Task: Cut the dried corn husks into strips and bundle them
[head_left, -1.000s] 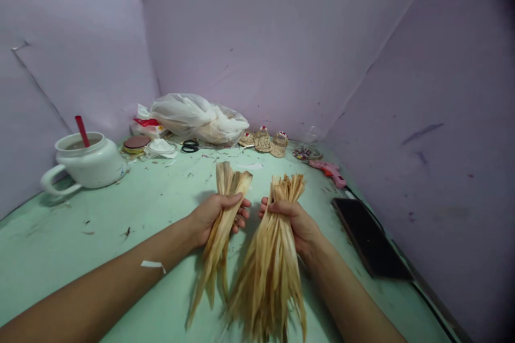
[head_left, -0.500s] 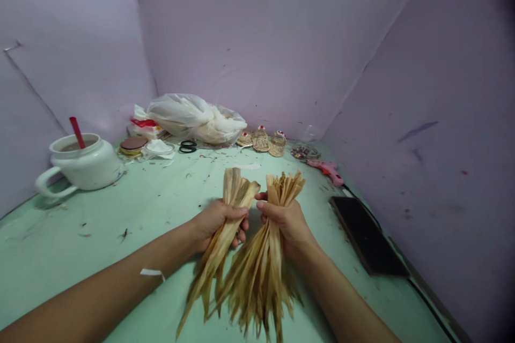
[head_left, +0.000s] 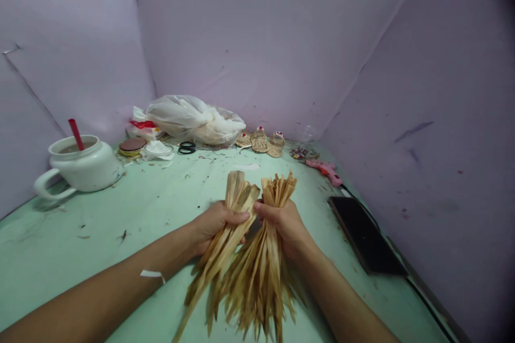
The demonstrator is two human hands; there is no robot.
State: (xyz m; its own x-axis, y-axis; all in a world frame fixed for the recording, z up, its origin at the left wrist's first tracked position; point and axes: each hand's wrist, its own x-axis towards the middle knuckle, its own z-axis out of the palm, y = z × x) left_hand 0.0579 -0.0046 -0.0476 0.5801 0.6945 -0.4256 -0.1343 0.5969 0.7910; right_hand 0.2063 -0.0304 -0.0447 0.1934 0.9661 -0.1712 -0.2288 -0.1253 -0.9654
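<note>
My left hand (head_left: pixel 219 225) is closed round a small bundle of dry tan leaf strips (head_left: pixel 235 198). My right hand (head_left: pixel 286 222) grips a thicker bundle of the same strips (head_left: pixel 259 273). Both bundles stand tilted over the green table (head_left: pixel 120 214), tops pointing away, loose ends hanging toward me. The two bundles touch side by side between my hands, and the fingertips nearly meet.
A white pot with a red stick (head_left: pixel 80 163) stands at the left. Along the back wall lie a plastic bag (head_left: pixel 193 118), scissors (head_left: pixel 186 147), small woven baskets (head_left: pixel 261 142) and a pink glue gun (head_left: pixel 324 169). A dark phone (head_left: pixel 364 236) lies at the right.
My hands have come together, so the two bundles that were apart now touch. Both bundles tilted slightly leftward at the bottom.
</note>
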